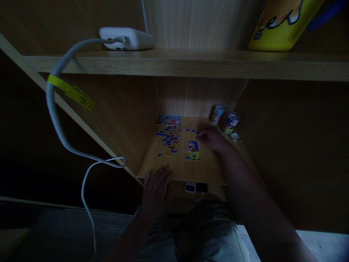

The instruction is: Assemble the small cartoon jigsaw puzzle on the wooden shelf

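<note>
My right hand (212, 138) is over the right side of the wooden shelf board, its fingers pinched together with a small blue puzzle piece (197, 133) showing at the fingertips. Just left of and below it lies a partly joined jigsaw (193, 150) with a yellow cartoon character. Loose puzzle pieces (169, 137), mostly blue, are scattered further left, and a few yellow ones (164, 155) lie nearer the front. At the board's front edge my left hand (157, 185) rests flat, fingers stretched out, holding nothing. A printed picture card (169, 120) lies at the back left.
Two small printed tins (217, 114) (231, 123) stand at the back right, beside a round lid (235, 137). An upper shelf (191, 65) carries a white adapter (128, 38) with a hanging cable (54, 120) and a yellow container (283, 29). Devices (190, 187) sit below the board.
</note>
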Demonstrator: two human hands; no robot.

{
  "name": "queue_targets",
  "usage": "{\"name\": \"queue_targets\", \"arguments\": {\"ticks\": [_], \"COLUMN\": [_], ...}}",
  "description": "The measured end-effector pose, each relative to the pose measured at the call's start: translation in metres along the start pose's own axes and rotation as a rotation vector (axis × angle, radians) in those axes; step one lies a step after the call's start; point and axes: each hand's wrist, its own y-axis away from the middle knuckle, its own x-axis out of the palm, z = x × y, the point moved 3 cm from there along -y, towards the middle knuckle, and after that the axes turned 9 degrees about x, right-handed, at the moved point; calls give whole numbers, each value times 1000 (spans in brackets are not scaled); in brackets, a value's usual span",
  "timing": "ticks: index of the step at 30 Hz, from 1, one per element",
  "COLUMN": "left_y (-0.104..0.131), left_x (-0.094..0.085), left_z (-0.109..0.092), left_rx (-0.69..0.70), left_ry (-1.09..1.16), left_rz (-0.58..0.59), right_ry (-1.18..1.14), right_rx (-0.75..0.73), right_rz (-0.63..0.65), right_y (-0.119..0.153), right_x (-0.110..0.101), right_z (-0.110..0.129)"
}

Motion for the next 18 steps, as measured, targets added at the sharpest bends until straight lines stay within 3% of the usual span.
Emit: {"name": "queue_targets", "arguments": {"ticks": [12, 18], "left_y": [1, 1], "left_x": [1, 1], "left_z": [1, 1], "left_rx": [10, 5], "left_ry": [-1, -10], "left_rz": [-1, 2], "right_ry": [-216, -392], "right_rx": [151, 154], "right_rz": [23, 46], "right_y": [3, 2], "right_x": [4, 7], "right_z": [0, 4]}}
